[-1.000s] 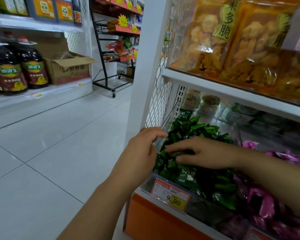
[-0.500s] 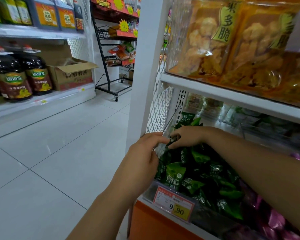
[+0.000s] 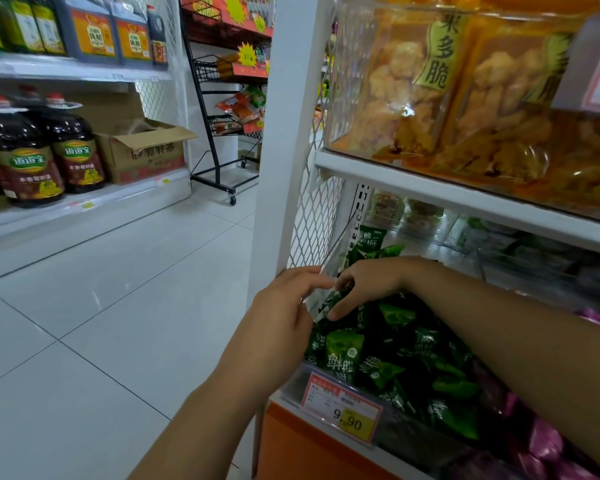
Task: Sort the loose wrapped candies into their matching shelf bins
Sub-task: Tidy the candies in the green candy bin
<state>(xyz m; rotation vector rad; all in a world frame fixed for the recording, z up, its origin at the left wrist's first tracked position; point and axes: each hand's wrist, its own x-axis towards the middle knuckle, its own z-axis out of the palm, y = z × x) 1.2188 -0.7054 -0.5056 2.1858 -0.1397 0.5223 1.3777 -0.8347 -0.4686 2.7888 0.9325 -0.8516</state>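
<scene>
1. The person is reaching both bare arms into the lower shelf, at the left rear corner of the clear bin [image 3: 293, 382] that is holding the green-wrapped candies [image 3: 395, 358].
2. The right hand [image 3: 371, 280] is curling over the pile, thumb below and fingers above, and is pinching one green-wrapped candy [image 3: 328, 301] just above the others.
3. The left hand [image 3: 281, 313] is lying with its fingers almost straight against the upper edge of the bin's clear side wall, fingertips touching that same candy or just beside it. Its thumb is hidden, so whether it is gripping anything cannot be told.
4. A red and yellow price tag [image 3: 342, 407] reading 9.90 is hanging on the bin's front, above an orange base panel [image 3: 309, 452].
5. Purple-wrapped candies [image 3: 541, 441] are lying in the next compartment to the right, partly under the right forearm.
6. The white upper shelf [image 3: 430, 192] is carrying clear bags of golden fried snacks [image 3: 406, 84].
7. A white upright post [image 3: 284, 133] and a white mesh panel [image 3: 316, 223] are closing the shelf's left end.
8. Across the grey tiled floor [image 3: 101, 323], dark oil bottles [image 3: 25, 157] are standing beside an open cardboard box [image 3: 142, 150], with a black wire rack [image 3: 222, 116] further back.
</scene>
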